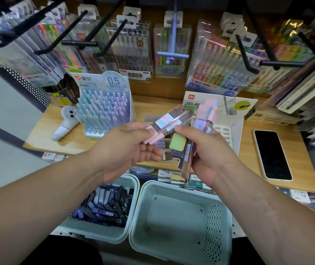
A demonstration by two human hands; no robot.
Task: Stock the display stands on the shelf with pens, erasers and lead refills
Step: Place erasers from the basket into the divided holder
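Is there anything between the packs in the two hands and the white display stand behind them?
Nothing visible. The left hand and right hand hold the packs just before the white display stand; its compartments are mostly hidden.

Clear, glossy plastic cases [172,119] are glinting between the fingers [139,128]; beyond the fingers a matt wood-grain shelf [66,142] is showing, below them matt perforated plastic baskets [216,222].

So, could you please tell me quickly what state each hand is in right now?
Left hand: closed, pinching a pink-ended clear pack.
Right hand: closed, gripping a bundle of coloured packs.
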